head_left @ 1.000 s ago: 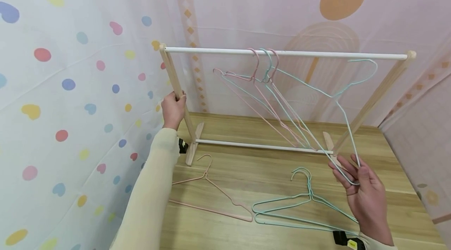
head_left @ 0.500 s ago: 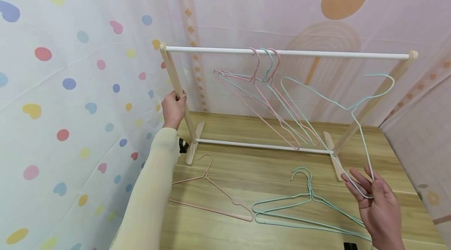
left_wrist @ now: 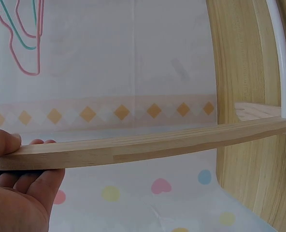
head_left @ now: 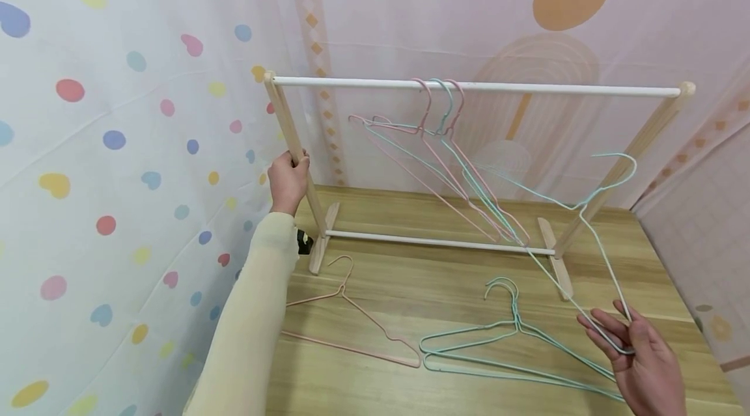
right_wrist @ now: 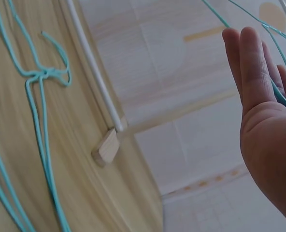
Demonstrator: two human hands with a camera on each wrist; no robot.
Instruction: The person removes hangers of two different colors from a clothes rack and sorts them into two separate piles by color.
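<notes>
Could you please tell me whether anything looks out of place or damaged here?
Nothing stands out as damaged or spilled. The tilted turquoise hanger is off the white upper rail, but that fits its being held by one corner in the right hand. Below, the loose pink hanger and overlapping turquoise hangers look intact where visible.

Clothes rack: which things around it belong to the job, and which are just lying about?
Job, apparently: clothes rack, left hand gripping it; turquoise wire hanger in right hand; three hung hangers.
Lying about, perhaps spare: pink hanger; two turquoise hangers.

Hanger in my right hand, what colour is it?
Pale turquoise; the hanger shows best in head view.
</notes>
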